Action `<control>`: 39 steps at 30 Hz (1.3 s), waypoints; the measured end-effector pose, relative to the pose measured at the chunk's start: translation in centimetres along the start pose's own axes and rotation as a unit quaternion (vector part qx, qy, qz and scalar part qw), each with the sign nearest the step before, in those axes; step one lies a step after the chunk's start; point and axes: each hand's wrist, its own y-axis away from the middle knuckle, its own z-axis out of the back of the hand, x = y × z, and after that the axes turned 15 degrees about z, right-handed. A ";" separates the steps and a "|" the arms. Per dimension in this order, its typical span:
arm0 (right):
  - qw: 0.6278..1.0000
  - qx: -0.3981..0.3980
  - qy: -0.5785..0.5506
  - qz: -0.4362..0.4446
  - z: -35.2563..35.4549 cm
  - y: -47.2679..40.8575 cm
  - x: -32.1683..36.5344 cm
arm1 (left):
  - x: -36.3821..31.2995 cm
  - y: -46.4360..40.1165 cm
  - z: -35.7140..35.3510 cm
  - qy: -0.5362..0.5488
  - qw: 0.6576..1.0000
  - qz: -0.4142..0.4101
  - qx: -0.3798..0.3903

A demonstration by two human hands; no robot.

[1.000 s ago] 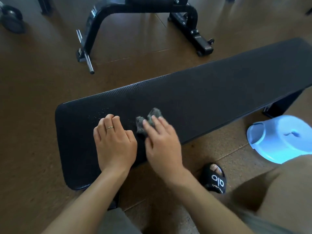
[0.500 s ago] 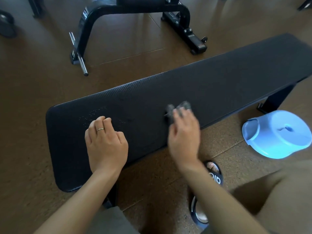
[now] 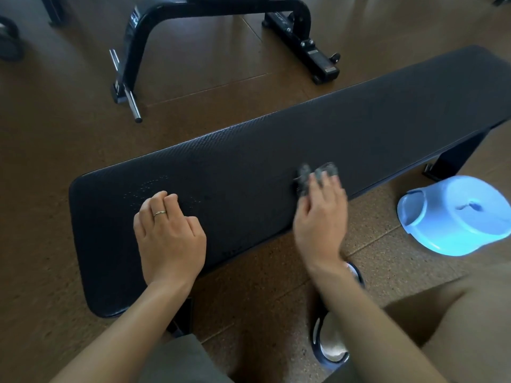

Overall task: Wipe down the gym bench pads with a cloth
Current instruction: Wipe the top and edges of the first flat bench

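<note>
Mid-wipe, we judge. Only one view, the head camera, so we go through it once. Landmark is the long black textured bench pad, lying diagonally across the brown floor.

We see the right hand pressed flat on the small crumpled grey cloth, fingers spread over it, at the near edge of the bench pad, about mid-length. Cloth sits on the pad surface, partly under the fingertips. Motion blur on that hand, so we cannot tell whether the fingers pinch the cloth or only push it.

The left hand rests on the bench pad towards its near-left end, fingers curled under, holding nothing, well apart from the right hand. A patch of tiny droplets or marks shows on the pad just beyond its knuckles.

Next move, in our view: carry the cloth on along the pad towards its far-right end, keeping even pressure, then cover the far edge and that speckled patch.

Hard to read: the bench pad's far-right end is cut off by the frame. A light blue plastic basin lies upside down on the floor beside the pad's near-right side; its contents, if any, are hidden. A black slide sandal sits below the pad, partly behind the right forearm. The black metal gym frame beyond the pad is cropped at the top.
</note>
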 end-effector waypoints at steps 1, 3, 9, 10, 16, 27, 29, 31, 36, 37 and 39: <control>0.999 0.004 -0.016 0.034 -0.2 1.5 2.5 | 0.0 0.0 0.0 0.000 1.000 0.000 -0.001; 0.988 0.054 -0.067 0.130 -0.5 5.1 7.2 | 0.0 -0.1 0.0 -0.002 1.000 -0.003 -0.007; 0.950 0.107 -0.044 0.292 0.5 3.7 2.1 | 0.2 -0.1 -0.1 0.003 1.000 -0.010 -0.009; 0.966 0.081 -0.023 0.246 0.6 2.1 -0.4 | 0.2 -0.1 -0.1 0.004 1.000 -0.009 -0.008; 1.000 0.012 0.003 0.012 0.2 -0.5 -1.2 | 0.1 -0.1 -0.2 -0.001 1.000 -0.006 -0.010; 0.950 0.076 -0.022 0.302 0.1 1.3 -0.9 | 0.3 0.0 -0.1 0.009 1.000 -0.011 -0.010; 0.984 0.052 0.009 0.172 0.4 -2.6 -5.4 | 0.2 0.0 -0.1 0.008 1.000 -0.008 -0.007; 0.998 0.047 0.013 0.046 0.3 -5.5 -6.7 | 0.2 0.0 -0.1 0.004 1.000 -0.007 -0.003; 0.982 0.052 -0.037 0.177 -2.2 -2.1 3.1 | 0.1 0.0 -0.1 0.004 1.000 -0.004 -0.007; 0.968 0.082 -0.075 0.225 -1.9 -0.7 4.9 | 0.1 0.0 -0.1 0.004 1.000 -0.005 -0.009; 0.943 0.124 -0.206 0.228 -0.7 0.0 6.2 | 0.1 0.1 -0.2 0.005 1.000 -0.009 -0.013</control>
